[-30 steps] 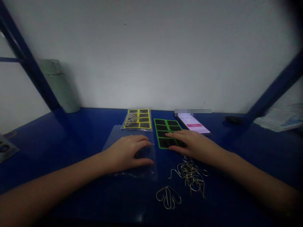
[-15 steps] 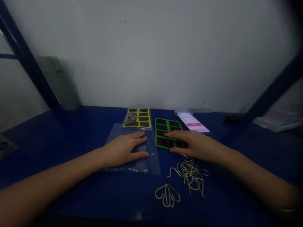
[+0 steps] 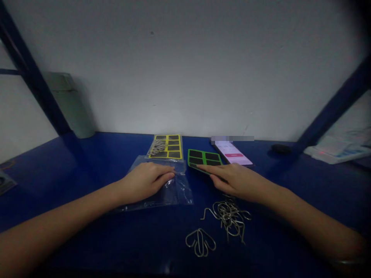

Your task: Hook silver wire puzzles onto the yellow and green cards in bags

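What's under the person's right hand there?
The right hand lies over the lower part of a green-framed sheet of black rectangles. The sheet's upper rectangles show beyond the fingers; its lower part is covered, so anything beneath the palm cannot be seen.

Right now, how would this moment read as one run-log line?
left hand: on clear plastic bag | right hand: on green-framed black sheet
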Demonstrator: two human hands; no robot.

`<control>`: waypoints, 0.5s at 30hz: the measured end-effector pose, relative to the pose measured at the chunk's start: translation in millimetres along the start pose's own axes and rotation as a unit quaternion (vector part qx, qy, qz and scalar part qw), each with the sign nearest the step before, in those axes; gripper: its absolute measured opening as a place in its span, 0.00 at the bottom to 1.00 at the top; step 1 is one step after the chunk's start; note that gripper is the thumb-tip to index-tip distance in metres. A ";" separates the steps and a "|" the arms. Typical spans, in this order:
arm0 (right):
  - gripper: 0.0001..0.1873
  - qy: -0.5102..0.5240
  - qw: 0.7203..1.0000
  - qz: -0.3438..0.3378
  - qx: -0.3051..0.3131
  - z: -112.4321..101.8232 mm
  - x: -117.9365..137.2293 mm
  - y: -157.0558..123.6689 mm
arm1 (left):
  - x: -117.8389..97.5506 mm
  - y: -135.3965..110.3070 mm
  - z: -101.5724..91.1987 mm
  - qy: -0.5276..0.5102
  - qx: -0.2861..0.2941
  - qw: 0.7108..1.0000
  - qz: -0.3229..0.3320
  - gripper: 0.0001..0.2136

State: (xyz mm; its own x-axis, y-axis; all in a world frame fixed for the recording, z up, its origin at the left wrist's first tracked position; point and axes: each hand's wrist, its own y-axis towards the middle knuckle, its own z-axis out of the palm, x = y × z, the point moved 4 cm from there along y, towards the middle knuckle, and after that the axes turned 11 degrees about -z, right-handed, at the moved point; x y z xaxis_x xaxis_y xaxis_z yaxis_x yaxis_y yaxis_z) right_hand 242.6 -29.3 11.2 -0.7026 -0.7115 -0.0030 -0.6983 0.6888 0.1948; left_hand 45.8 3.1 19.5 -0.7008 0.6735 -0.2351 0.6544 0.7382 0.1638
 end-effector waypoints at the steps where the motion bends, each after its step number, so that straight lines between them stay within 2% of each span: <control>1: 0.23 0.003 1.000 -0.005 -0.001 -1.0 1.1 -0.3 | -3.3 -1.5 -5.5 -0.002 -0.011 1.000 -0.003 0.14; 4: 0.23 -0.001 1.000 -0.015 -0.013 -0.7 1.6 -1.3 | -13.0 -8.6 -25.4 -0.004 -0.073 0.997 -0.025 0.14; 7: 0.23 -0.024 0.999 -0.016 -0.029 2.4 -0.8 -1.7 | -22.4 -17.8 -41.5 -0.001 -0.158 0.987 0.003 0.13; 9: 0.23 -0.034 0.999 -0.022 -0.030 4.4 -1.1 -1.2 | -23.3 -20.8 -44.6 0.008 -0.197 0.980 0.022 0.13; 12: 0.24 -0.038 0.999 -0.029 -0.013 5.5 1.4 -0.4 | -14.1 -16.2 -35.2 0.022 -0.199 0.979 0.038 0.13; 15: 0.29 -0.034 0.999 -0.022 0.006 4.3 4.5 -1.2 | 3.7 -5.1 -16.4 0.030 -0.152 0.988 0.022 0.14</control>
State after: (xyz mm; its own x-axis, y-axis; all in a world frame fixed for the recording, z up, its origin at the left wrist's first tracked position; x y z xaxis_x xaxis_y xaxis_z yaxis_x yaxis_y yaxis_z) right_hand 239.8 -32.7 6.8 -0.6792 -0.7299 -0.0770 -0.7294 0.6594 0.1823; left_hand 35.2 2.5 33.5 -0.6948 0.6998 -0.1663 0.5752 0.6794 0.4557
